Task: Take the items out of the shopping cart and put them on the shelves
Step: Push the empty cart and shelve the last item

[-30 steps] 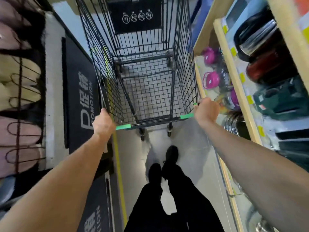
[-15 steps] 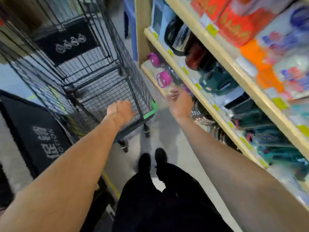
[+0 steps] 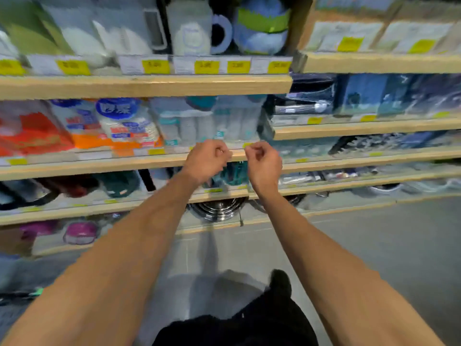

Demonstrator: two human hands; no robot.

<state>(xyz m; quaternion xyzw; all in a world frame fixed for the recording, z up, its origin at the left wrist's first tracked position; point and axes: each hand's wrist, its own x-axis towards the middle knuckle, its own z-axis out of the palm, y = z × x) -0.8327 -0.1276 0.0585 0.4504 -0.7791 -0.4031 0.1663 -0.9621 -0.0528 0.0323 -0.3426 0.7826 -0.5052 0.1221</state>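
- No text can be read; the frame is blurred.
- Yellow price tags (image 3: 156,66) along the shelf edges (image 3: 144,86) carry smeared marks.
- White characters on a blue oval of a pack (image 3: 117,109), centre left, are illegible.

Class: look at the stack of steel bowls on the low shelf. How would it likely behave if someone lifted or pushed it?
The steel bowls look rigid and shiny, so probably stiff and somewhat slippery. Nested together, they are likely heavy for their size. Pushed, the stack might slide rather than tip, though blur hides details.
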